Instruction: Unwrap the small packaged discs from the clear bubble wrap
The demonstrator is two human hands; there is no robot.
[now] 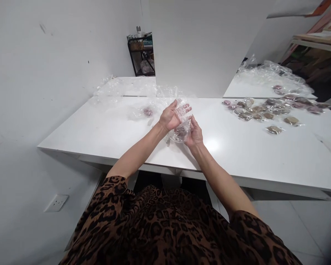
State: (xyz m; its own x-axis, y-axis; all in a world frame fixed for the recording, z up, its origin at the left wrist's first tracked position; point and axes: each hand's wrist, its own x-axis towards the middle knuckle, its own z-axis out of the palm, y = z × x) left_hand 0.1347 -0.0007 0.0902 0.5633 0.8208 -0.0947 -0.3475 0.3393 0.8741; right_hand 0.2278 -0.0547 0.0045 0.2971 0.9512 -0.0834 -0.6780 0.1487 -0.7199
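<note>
Clear plastic bag (185,117) with a dark round piece (180,131) inside sits between the hands over the white table (237,156): left hand (171,116) fingers spread at the film (inside or behind, can't tell), right hand (195,133) half-curled, gripping its side. This one looks unfinished; wrapped pieces (268,116) at right look done, while a reddish piece (148,112) among film at left looks pending.

The bag (181,131) and packets (274,129) are formed of shiny, crinkled clear plastic. The table (237,154) is finished smooth and glossy, the garment (160,228) made of matt cloth.
</note>
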